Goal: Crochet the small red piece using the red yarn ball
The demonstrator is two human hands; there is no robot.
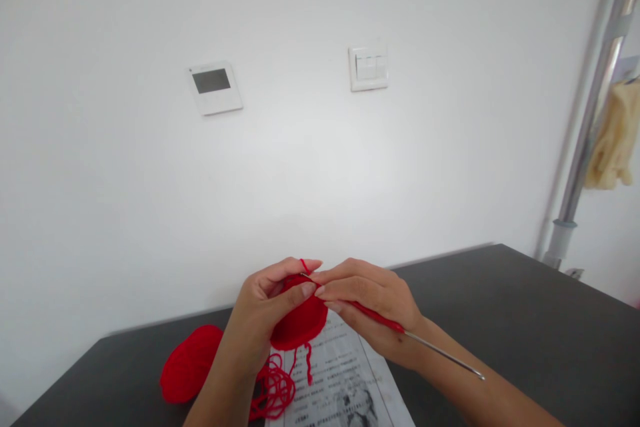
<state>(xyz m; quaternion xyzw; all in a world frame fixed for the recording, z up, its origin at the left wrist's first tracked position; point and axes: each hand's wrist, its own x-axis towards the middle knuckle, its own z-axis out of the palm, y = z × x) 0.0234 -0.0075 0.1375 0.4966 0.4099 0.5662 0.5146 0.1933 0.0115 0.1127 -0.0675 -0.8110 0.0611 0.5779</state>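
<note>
My left hand [273,300] pinches a red crocheted piece [303,323] near its top edge, thumb in front, with a strand of red yarn over the raised index finger. My right hand [375,307] grips a crochet hook [440,352] with a red handle and metal ends. One end of the hook meets the upper edge of the piece between my hands; the other end sticks out over my right wrist. A short yarn tail [309,367] hangs below the piece. Loose red yarn [274,390] lies in loops beside my left wrist.
A red yarn ball [193,363] rests on the dark table [465,293], left of my left forearm. Under my hands lies a printed sheet [345,373]. On the white wall are a panel [216,88] and a light switch [369,68]. A metal pole [590,120] and yellow cloth [614,137] are at right.
</note>
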